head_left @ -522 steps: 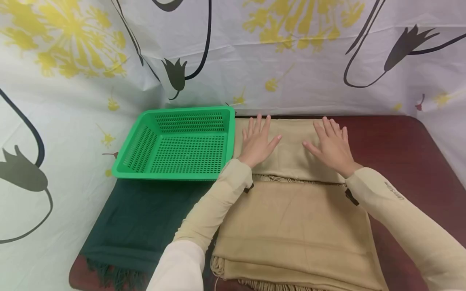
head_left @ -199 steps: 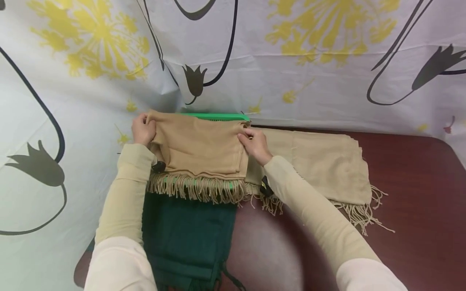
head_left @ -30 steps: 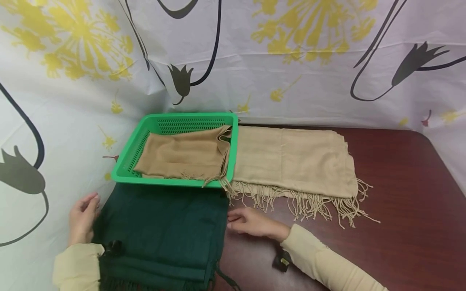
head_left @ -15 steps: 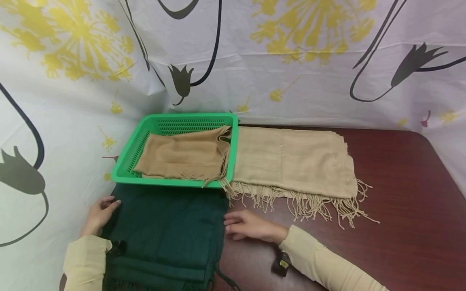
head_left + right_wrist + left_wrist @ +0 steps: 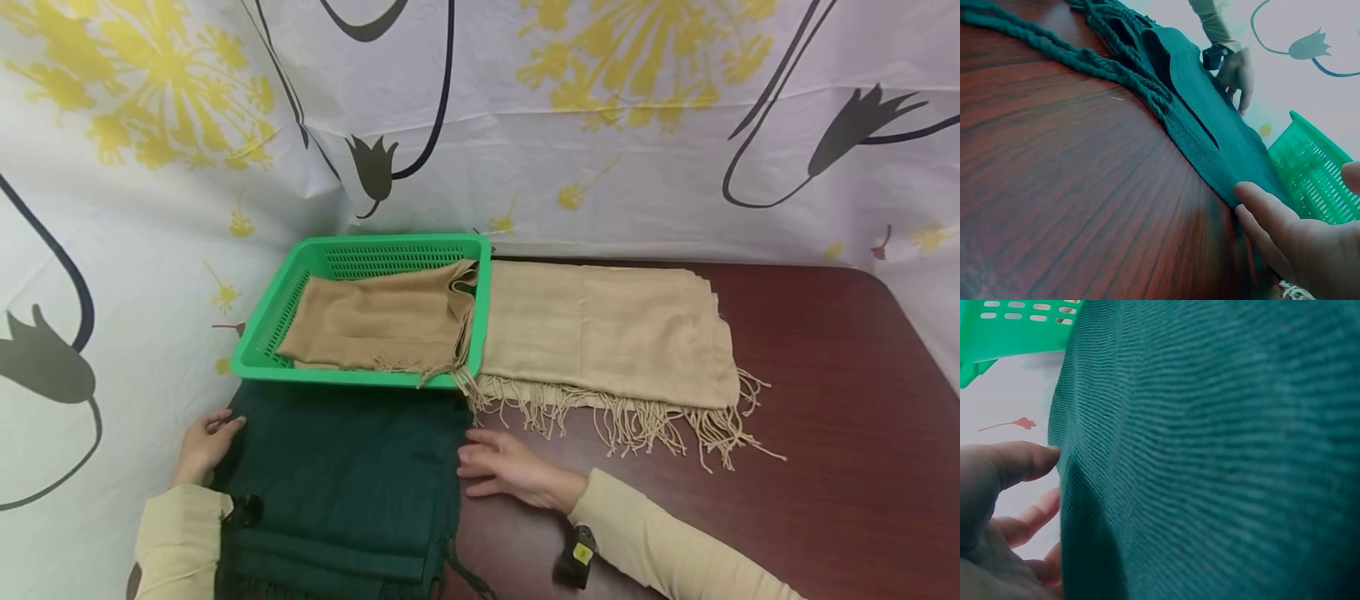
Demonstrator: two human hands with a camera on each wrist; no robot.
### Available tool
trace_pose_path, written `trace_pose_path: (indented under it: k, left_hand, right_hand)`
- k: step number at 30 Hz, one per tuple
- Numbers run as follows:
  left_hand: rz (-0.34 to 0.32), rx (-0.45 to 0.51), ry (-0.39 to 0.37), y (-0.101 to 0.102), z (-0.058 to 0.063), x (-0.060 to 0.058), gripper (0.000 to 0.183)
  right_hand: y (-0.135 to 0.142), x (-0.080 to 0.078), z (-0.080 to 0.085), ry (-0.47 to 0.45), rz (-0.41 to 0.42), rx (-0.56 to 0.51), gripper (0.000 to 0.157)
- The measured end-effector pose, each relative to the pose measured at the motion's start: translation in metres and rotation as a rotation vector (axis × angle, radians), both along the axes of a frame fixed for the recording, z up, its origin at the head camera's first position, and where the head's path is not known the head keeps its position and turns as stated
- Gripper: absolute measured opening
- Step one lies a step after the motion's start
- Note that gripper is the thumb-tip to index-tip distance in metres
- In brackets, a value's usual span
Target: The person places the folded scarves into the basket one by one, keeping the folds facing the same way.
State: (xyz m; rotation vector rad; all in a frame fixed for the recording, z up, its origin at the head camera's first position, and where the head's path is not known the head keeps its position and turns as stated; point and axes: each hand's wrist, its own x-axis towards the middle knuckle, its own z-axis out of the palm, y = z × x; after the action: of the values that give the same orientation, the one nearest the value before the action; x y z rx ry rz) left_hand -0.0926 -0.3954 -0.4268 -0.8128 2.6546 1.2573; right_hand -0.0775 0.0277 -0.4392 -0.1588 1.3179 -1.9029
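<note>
A folded dark green shawl [image 5: 337,475] with fringe at its near end lies on the table in front of the green basket. At its left edge is my left hand [image 5: 202,448]; in the left wrist view the thumb [image 5: 1025,461] touches the edge, and the other fingertips are partly hidden behind the cloth. Along the right edge, my right hand [image 5: 517,471] has its fingers extended; in the right wrist view the fingertips [image 5: 1250,192] touch the shawl's side. Neither hand grips it. Inside the green plastic basket [image 5: 360,377] sits a folded tan shawl [image 5: 382,312], some fringe hanging over the rim.
A folded beige shawl [image 5: 607,333] lies right of the basket, its fringe spread toward me on the dark red table [image 5: 825,433]. A white patterned cloth [image 5: 637,192] hangs behind and to the left, close to the basket and my left hand.
Both hands earlier smoothed the tan shawl, then held it over the basket; it now lies inside. Over the last second my left hand moved right to the green shawl's edge; my right fingers spread slightly.
</note>
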Motion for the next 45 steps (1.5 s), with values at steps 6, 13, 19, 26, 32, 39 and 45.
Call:
trace_pose_path:
  k: [6,13,19,26,32,39,45]
  left_hand:
    - [-0.022,0.013,-0.04,-0.005,0.002,0.001,0.063]
    - [-0.08,0.002,-0.115,-0.006,0.007,0.001,0.072]
    - [-0.141,0.011,-0.178,-0.005,0.013,0.001,0.076]
    - [-0.194,-0.026,-0.202,-0.006,0.017,0.0,0.067]
    - [-0.212,-0.046,-0.21,-0.003,0.019,-0.001,0.057]
    - [-0.212,-0.044,-0.2,-0.002,0.015,0.0,0.043]
    - [-0.241,-0.083,-0.167,-0.003,0.012,0.002,0.035]
  right_hand:
    - [-0.002,-0.003,-0.004,-0.06,-0.02,-0.044,0.067]
    - [-0.009,-0.003,-0.005,-0.133,-0.033,-0.096,0.062]
    - [-0.015,0.001,-0.009,-0.124,-0.011,-0.094,0.058]
    - [-0.02,0.002,-0.015,-0.002,0.032,-0.036,0.033]
    - [-0.025,0.001,-0.017,0.216,0.052,0.105,0.041]
    - [-0.027,-0.008,-0.016,0.427,0.139,0.262,0.026]
    - [-0.034,-0.015,-0.017,0.426,0.161,0.314,0.022]
